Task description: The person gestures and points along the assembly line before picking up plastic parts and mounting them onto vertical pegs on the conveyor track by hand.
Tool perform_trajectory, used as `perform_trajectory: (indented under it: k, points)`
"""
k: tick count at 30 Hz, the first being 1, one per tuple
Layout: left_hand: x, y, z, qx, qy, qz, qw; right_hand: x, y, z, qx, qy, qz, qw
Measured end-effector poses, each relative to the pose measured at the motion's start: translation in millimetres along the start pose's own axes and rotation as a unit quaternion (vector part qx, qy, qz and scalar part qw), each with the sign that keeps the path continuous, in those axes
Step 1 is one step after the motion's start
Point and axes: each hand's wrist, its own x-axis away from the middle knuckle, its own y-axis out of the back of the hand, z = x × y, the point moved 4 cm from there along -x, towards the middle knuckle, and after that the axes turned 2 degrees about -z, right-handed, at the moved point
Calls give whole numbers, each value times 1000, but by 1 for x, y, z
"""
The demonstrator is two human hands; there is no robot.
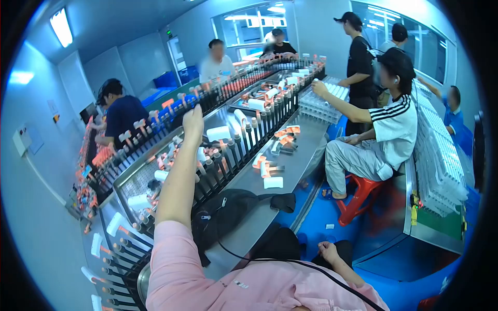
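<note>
My left hand (pixel 194 123) is stretched out over the conveyor, its fingers closed near the far row of upright pegs (pixel 206 102). Whatever it may hold is too small to make out. Below the forearm lies a metal tray (pixel 122 179) with many small orange and white parts (pixel 165 158). White-and-orange pieces (pixel 219 133) sit on the near row of dark pegs (pixel 239 147). Down by my lap rests my right hand (pixel 328 251), its fingers curled together; I cannot see what, if anything, is inside them.
A black bag (pixel 223 212) lies on the steel ledge (pixel 246 181), close to loose orange and white pieces (pixel 273 168). To the right a co-worker (pixel 391 124) sits on a red stool (pixel 358 197). Stacked clear trays (pixel 441 155) stand behind. Other people work around the line.
</note>
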Motion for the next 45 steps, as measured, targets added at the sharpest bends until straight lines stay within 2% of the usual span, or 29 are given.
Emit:
perform_trajectory:
  k: [2,4,6,8,9,10,11,12,13,16,19,20,21,22,25,26,28,29,32,33,34,36,38,39,40,42,43,44,45]
  points:
    - [4,5,-33,185,64,40,980,-1,0,1,0,-5,6,1000]
    - [12,7,-61,225,59,58,971,-2,-1,0,5,-12,7,1000]
    - [9,7,-46,138,-8,20,990,-5,-1,-5,15,-19,0,1000]
    - [-12,-7,24,-85,-127,-4,988,0,-1,-1,18,-22,-5,1000]
    - [2,-3,28,-88,-113,-43,989,0,0,-4,15,-23,-10,1000]
    - [1,-2,37,13,-1,-1,1000,-2,1,-6,14,-24,-14,1000]
    - [-2,-2,43,114,111,40,986,-6,2,-8,16,-16,-19,1000]
    - [12,2,22,211,225,81,948,-6,2,-11,21,-11,-21,999]
    - [16,5,4,254,235,60,936,-5,2,-14,28,-7,-21,999]
    - [4,8,-24,338,170,69,923,-6,-1,-12,28,-26,-10,999]
    - [11,3,-40,324,139,79,933,-3,-2,-2,31,-20,-9,999]
    - [10,-2,-24,256,127,49,957,-3,-2,0,27,-20,-11,999]
    - [-2,-16,30,101,13,-17,995,-3,-2,0,22,-21,-13,999]
    - [-12,-27,71,-56,-102,-84,990,-2,-2,0,17,-21,-16,1000]
    - [-17,-24,61,-61,-50,-61,995,1,0,2,11,-23,-16,1000]
    - [-15,-23,62,5,3,-36,999,3,1,-2,12,-24,-13,1000]
    - [-7,-9,9,142,103,7,984,-3,0,-6,12,-20,-11,1000]
    - [-1,-5,-14,210,121,38,969,-4,0,-7,21,-15,-13,1000]
    - [2,-6,-34,281,103,62,952,-7,-1,-11,31,-13,-16,999]
    - [3,-10,-22,239,66,34,968,-7,-1,-11,26,-20,-14,999]
    - [-20,-25,32,118,-53,-64,989,-5,0,-10,21,-27,-12,999]
    - [-6,-19,43,-58,-145,-85,984,5,5,3,29,-31,-16,999]
    - [-6,-19,25,70,60,12,996,5,5,8,23,-26,-22,999]
    - [3,-16,23,130,171,58,975,6,5,2,19,-23,-18,999]
    - [-6,-13,21,114,185,53,975,2,5,-1,16,-17,-13,1000]
    - [-21,-9,3,63,1,28,998,-5,0,-10,30,-13,-14,999]
    - [-13,-5,-21,-75,-105,-4,992,-7,-1,-11,35,-12,-15,999]
    - [-1,-6,-45,-211,-209,-34,954,-8,-2,-13,34,-15,-13,999]
    - [5,-11,-51,-313,-248,-23,916,-6,-2,-10,32,-18,-13,999]
